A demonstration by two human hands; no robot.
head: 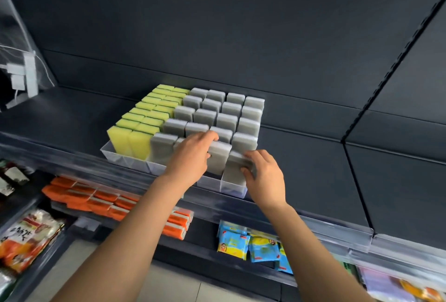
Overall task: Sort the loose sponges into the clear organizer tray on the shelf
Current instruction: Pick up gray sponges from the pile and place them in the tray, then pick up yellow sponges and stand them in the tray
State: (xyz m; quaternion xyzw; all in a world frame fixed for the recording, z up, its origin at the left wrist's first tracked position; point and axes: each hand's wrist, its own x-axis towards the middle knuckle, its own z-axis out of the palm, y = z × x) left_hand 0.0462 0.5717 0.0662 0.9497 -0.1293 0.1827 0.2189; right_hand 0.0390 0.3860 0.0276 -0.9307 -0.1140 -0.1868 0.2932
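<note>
A clear organizer tray (125, 160) stands on the dark shelf, its lanes filled with upright sponges. Yellow-green sponges (138, 142) fill the two left lanes, and grey sponges (228, 120) fill the lanes to the right. My left hand (190, 156) rests over the front of the middle lanes, its fingers curled on the top of a grey sponge (218, 156). At the front of the rightmost lane my right hand (264, 173) pinches the top edge of another grey sponge (235, 168), which stands inside its compartment.
The dark shelf (301, 156) runs on to the right of the tray, with a clear price rail (313, 225) along its front edge. Below lie orange packs (96, 199), blue and yellow packets (251, 245) and snack bags (26, 236). A white clip (24, 74) hangs at left.
</note>
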